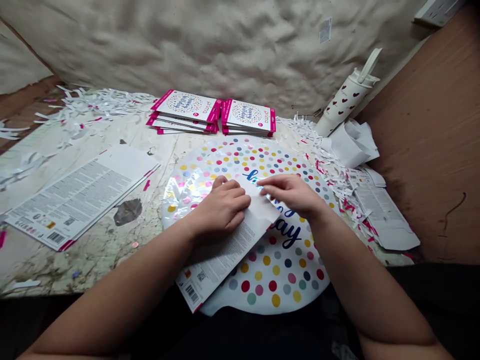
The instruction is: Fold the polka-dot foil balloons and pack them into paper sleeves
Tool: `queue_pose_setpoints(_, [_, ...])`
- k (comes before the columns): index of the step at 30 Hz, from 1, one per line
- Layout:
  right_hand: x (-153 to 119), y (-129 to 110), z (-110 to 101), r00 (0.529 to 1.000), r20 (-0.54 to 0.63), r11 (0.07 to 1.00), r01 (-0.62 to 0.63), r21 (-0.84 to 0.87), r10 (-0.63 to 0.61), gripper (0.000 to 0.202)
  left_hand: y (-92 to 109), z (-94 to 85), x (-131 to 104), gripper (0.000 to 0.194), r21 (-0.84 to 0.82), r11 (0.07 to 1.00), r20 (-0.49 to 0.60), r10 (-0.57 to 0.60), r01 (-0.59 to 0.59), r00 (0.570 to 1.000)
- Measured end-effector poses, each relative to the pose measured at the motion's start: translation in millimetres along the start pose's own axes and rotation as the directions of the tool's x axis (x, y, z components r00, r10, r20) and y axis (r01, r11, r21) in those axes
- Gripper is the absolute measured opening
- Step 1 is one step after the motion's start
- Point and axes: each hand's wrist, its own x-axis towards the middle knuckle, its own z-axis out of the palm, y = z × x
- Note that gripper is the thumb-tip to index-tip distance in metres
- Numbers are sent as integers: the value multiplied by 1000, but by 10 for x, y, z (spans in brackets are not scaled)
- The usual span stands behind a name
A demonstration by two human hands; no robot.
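Two hands rest on a card [225,250] atop the balloon [277,280]: left hand [221,207] pressing flat, right hand [290,192] pinching its top edge.

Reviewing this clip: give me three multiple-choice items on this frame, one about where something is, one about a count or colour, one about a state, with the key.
1. Where does the printed card under the hands lie?
A. On the dotted foil balloon
B. On the brown board at the right
C. Against the wall

2. How many stacks of pink-edged packs stand behind the balloon?
A. One
B. Two
C. Four

3. How is the heart-patterned tumbler standing?
A. Flat on its side
B. Upside down
C. Tilted, leaning toward the wall

Key: 1 A, since the left hand presses the card flat on the balloon while the right hand touches its upper edge. 2 B, two stacks sit side by side on the table. 3 C, its base is among paper shreds and its top slants up to the right.
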Motion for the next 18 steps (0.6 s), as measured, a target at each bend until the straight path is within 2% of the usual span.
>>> queue_pose_setpoints(1, [-79,17,-22,996,-80,999,37,36,-34,33,-10,-17,1,14,22,999,-30,-28,29,999])
queue_pose_setpoints(2, [-162,42,-17,993,-108,995,52,87,-42,46,-16,-34,5,14,42,998,-63,-53,56,997])
queue_pose_setpoints(3, [-243,73,18,997,-77,987,41,157,-29,54,-15,-55,8,14,58,996,-89,-65,70,994])
queue_pose_setpoints(4, [-319,106,79,1000,-10,970,14,242,-12,57,-6,-83,10,13,73,995,-114,-55,64,992])
queue_pose_setpoints(6, [-441,153,230,998,51,923,9,384,-32,44,35,-170,2,11,107,993,-215,-25,50,976])
queue_pose_setpoints(7, [-487,157,294,998,5,905,58,421,-66,34,65,-230,-12,14,116,990,-309,-41,80,950])
queue_pose_setpoints(8, [-524,144,336,991,-84,892,131,432,-105,26,97,-299,-33,22,93,986,-416,-90,141,905])
queue_pose_setpoints(9, [-554,114,352,972,-186,884,212,416,-145,21,128,-370,-59,34,17,977,-509,-173,210,843])
queue_pose_setpoints(10, [-580,71,345,938,-293,879,293,377,-187,17,156,-436,-89,44,-116,958,-541,-282,262,793])
queue_pose_setpoints(11, [-603,18,320,890,-395,873,365,322,-226,14,181,-491,-119,50,-284,916,-488,-392,283,780])
queue_pose_setpoints(12, [-623,-40,285,834,-489,867,422,263,-258,12,204,-526,-148,51,-458,845,-367,-463,277,807])
queue_pose_setpoints(14, [-659,-154,213,741,-605,857,482,180,-290,15,245,-532,-190,43,-723,645,-117,-466,246,877])
queue_pose_setpoints(15, [-673,-201,186,726,-618,851,497,168,-302,19,268,-506,-201,37,-798,557,-61,-457,232,887])
queue_pose_setpoints(16, [-683,-238,166,729,-608,843,508,175,-314,25,294,-467,-205,31,-841,496,-58,-477,214,877])
queue_pose_setpoints(18, [-688,-271,146,762,-551,824,524,216,-340,33,352,-373,-194,23,-879,448,-146,-578,163,803])
